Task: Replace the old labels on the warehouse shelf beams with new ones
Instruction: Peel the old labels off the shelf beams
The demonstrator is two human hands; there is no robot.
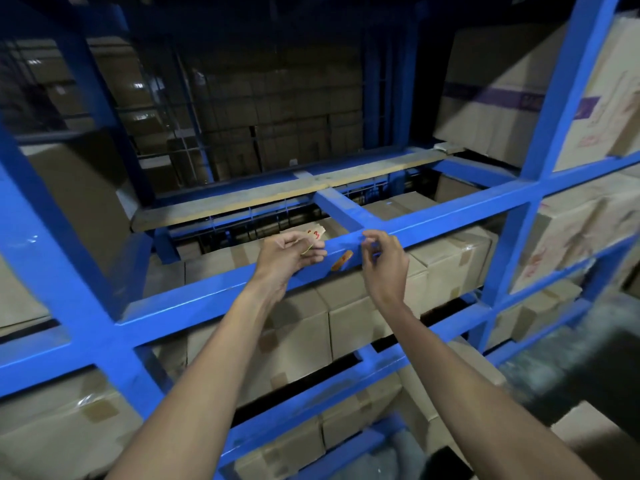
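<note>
In the head view, the orange label (342, 260) on the blue beam (450, 213) looks only half stuck, so it may tear or fall behind the boxes (446, 258) if pulled too fast. The left hand (289, 256) pinches a stack of labels (313, 236) just left of it. The right hand (384, 261) is raised beside it with fingers curled; whether they pinch something I cannot tell.

A label (342, 260) sits on the front face of the shelf beam (207, 299), between the left hand (289, 256) and the right hand (382, 263). The left hand holds a stack of labels (313, 235) above the beam. Cardboard boxes (446, 258) sit behind and below the beam, a wooden plank (277, 192) farther back.
</note>
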